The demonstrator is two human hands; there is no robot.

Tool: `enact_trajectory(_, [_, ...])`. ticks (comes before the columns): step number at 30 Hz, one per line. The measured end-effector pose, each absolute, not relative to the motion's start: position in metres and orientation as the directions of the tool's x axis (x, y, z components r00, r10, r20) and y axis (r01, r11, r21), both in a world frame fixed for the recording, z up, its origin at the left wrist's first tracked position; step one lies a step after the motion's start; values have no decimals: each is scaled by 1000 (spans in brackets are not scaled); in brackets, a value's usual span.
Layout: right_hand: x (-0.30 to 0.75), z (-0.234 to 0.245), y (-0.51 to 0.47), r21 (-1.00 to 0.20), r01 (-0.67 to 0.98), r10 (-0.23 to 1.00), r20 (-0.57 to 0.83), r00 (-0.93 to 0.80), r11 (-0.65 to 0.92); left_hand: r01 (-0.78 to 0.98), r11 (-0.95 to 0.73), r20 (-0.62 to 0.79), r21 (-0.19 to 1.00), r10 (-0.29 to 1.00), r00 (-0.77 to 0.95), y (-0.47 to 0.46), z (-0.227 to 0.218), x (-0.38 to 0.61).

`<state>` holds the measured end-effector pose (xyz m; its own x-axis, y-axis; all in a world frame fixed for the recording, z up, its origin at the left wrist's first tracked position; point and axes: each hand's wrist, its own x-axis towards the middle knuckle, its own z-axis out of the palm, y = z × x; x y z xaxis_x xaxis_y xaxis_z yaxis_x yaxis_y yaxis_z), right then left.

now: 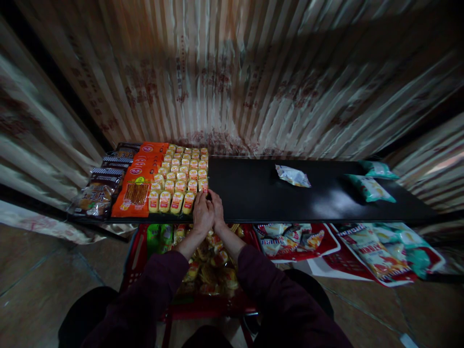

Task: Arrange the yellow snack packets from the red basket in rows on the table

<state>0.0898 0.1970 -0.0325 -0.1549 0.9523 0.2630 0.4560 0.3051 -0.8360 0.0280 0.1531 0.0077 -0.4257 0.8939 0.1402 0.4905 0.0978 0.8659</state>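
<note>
Small yellow wrapped snack cakes (177, 202) with red-and-white labels stand in neat rows on a black shelf (250, 198). My left hand (203, 212) and my right hand (218, 207) are together at the right end of the front row, fingers curled and touching. They cover the spot beside the last visible front cake, and my fingertips are close to a cake in the row behind. Whatever lies under my fingers is hidden. Below my forearms, a red basket (132, 270) holds many more wrapped snacks (206, 273), some with the same yellow look.
Orange snack packs (136, 186) and dark bags (92, 200) lie left of the cakes. A white bag (293, 176) and green bags (371, 187) rest on the shelf's right part. Red baskets of snack bags (290, 239) stand below. A pleated curtain (232, 82) hangs behind.
</note>
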Motion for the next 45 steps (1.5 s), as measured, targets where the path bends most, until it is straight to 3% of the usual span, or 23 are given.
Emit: enact_trajectory(45, [94, -31, 203, -804, 518, 955, 212, -209, 291, 594, 118, 188, 796, 885, -427, 153, 9, 31])
